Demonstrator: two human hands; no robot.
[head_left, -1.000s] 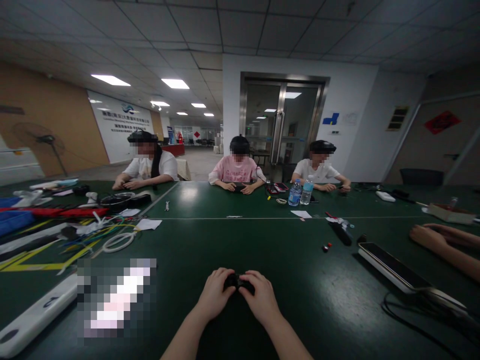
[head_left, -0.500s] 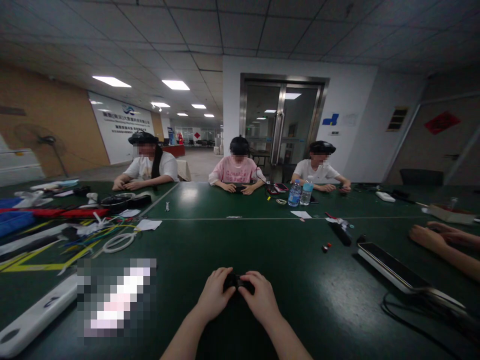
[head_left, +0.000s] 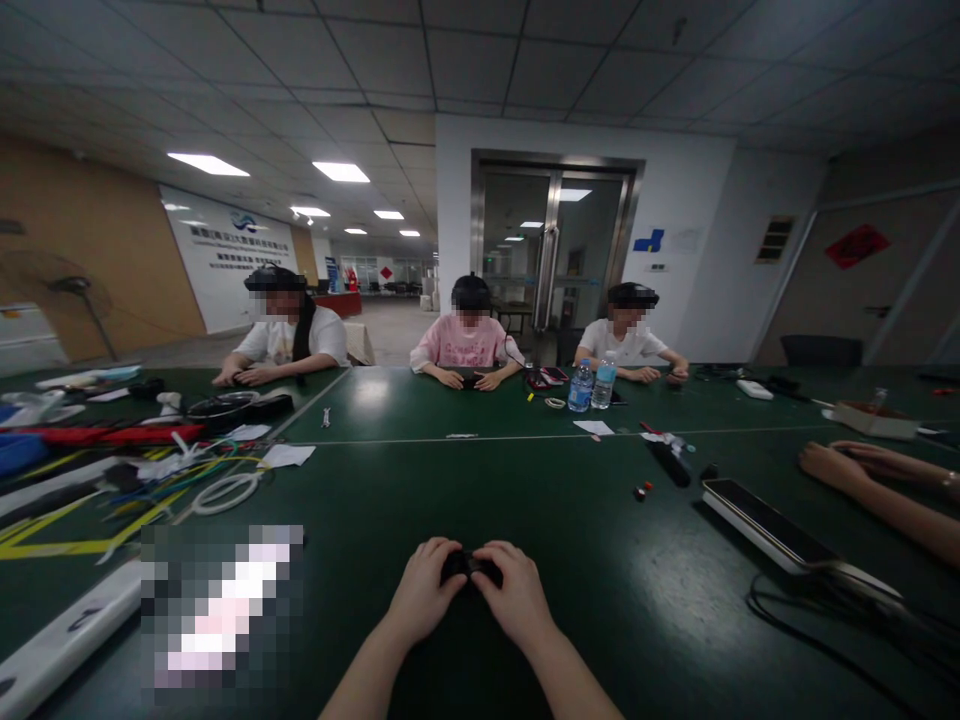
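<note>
A small black object [head_left: 471, 566] sits between my two hands, low over the green table [head_left: 360, 560]. My left hand [head_left: 427, 583] is closed round its left end, thumb toward the middle. Round the right end my right hand [head_left: 514, 585] is closed in the same way, its thumb near the other. The fingers cover most of the object, so its exact kind cannot be made out. Both forearms come in from the bottom edge.
On the left lie a white power strip [head_left: 71, 635], a blurred-out bright object [head_left: 232, 605] and a coiled white cable [head_left: 225, 494]. To the right are a phone-like slab [head_left: 772, 525] and a co-worker's hands [head_left: 840, 468]. Bottles [head_left: 580, 386] stand farther back; three people sit opposite.
The whole view has shifted slightly, with the surroundings moving a little to the left. My hands keep the same hold on the black object.
</note>
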